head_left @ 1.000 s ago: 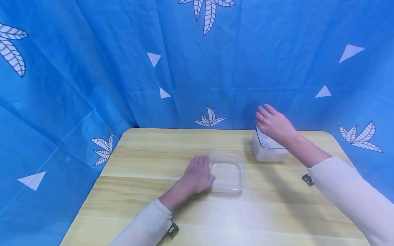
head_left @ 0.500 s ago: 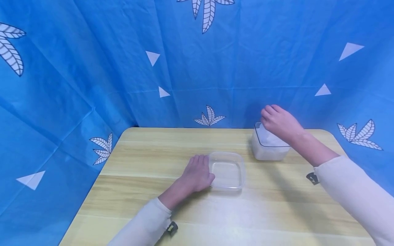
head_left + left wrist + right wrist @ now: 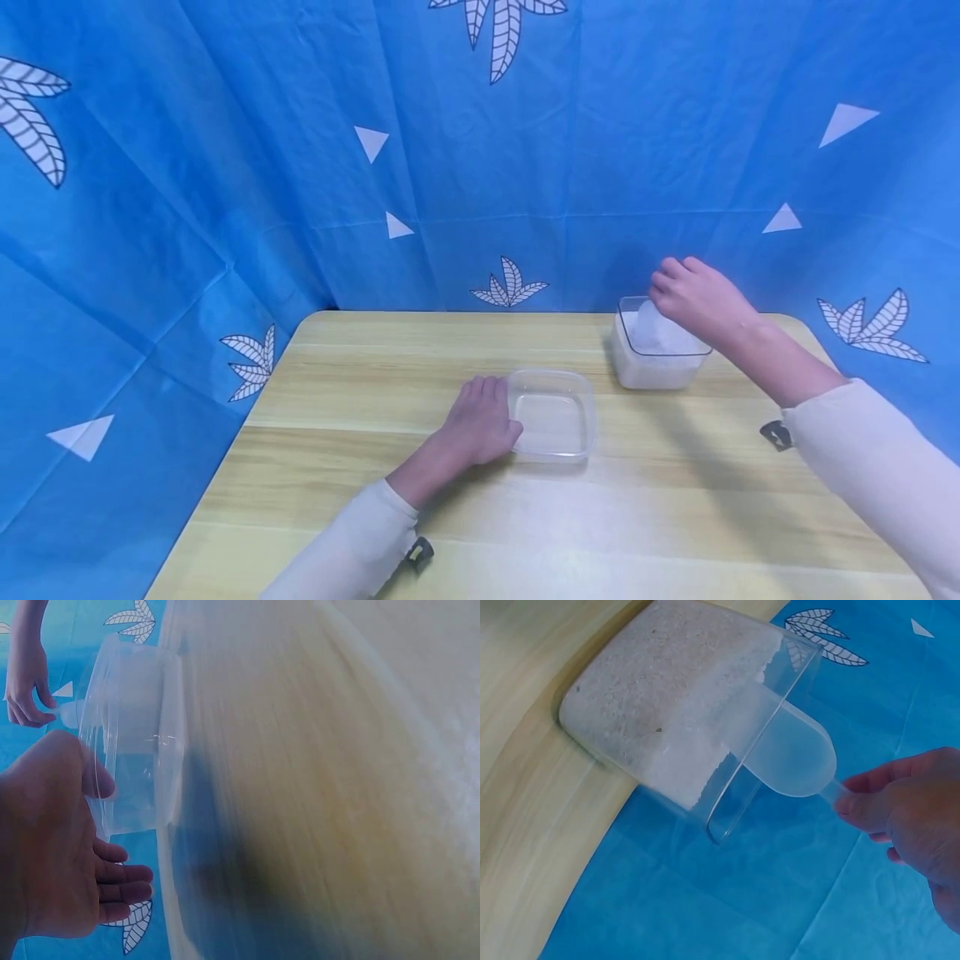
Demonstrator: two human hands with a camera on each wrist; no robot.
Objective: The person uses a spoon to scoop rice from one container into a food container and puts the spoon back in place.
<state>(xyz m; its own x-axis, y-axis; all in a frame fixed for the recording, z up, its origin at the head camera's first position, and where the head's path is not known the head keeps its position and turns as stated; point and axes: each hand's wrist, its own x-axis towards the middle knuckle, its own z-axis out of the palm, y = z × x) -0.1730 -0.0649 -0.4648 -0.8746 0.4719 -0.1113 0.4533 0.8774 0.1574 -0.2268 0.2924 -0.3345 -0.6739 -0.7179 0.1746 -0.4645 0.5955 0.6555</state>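
Note:
On the table stands a clear plastic food container [image 3: 552, 427], square with rounded corners. My left hand [image 3: 480, 423] holds its near left corner, thumb at the near wall and fingers along the left side. In the left wrist view the thumb overlaps the container's rim [image 3: 112, 742]. My right hand [image 3: 697, 300] pinches the handle of a translucent scoop [image 3: 799, 754] between thumb and fingers. The scoop's front end is inside a tall clear storage box [image 3: 651, 371], dipped into pale, grainy contents [image 3: 656, 690] that look like rice. The scoop's lip is hidden there.
A light wooden table [image 3: 337, 467] bears both containers, the box at the back right near the table's far edge. Behind and to the left hangs a blue curtain [image 3: 480, 167] with white leaves and triangles, close to the far edge.
My right hand has shifted to the right and slightly forward over the box, and the scoop has come into sight below its fingers. The left hand and the food container stay put.

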